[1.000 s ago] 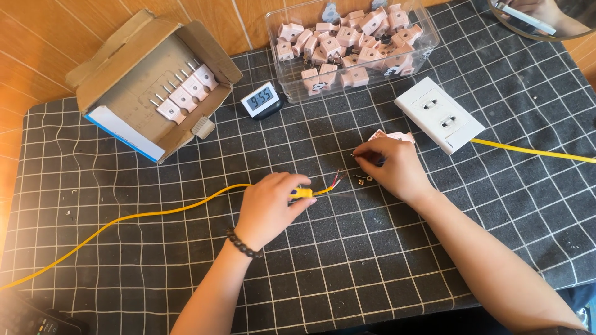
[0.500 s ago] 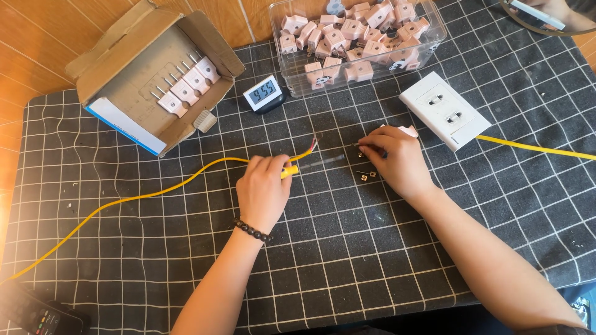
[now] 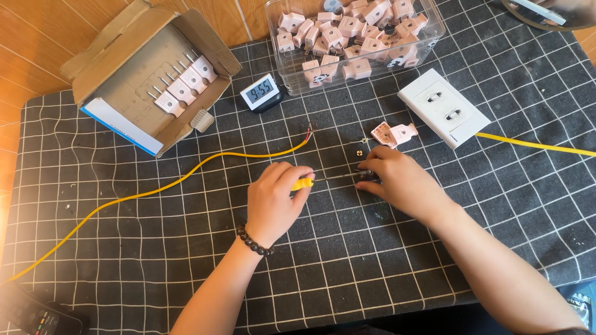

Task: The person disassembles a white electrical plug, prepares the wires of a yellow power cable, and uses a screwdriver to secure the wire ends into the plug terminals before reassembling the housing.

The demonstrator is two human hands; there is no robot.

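Two hands work on a small screwdriver over a dark checked mat.

We see the left hand lying palm down, its fingers curled shut around the yellow handle of the screwdriver, which points sideways to the right hand. That hand rests flat, its fingertips pinched together on a tiny metal part at the tool's tip. A yellow wire lies just behind the left hand, and an open pink plug lies near the right.

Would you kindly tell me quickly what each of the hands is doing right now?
Left hand: closed on a yellow-handled screwdriver.
Right hand: fingers pinched on a small metal part.
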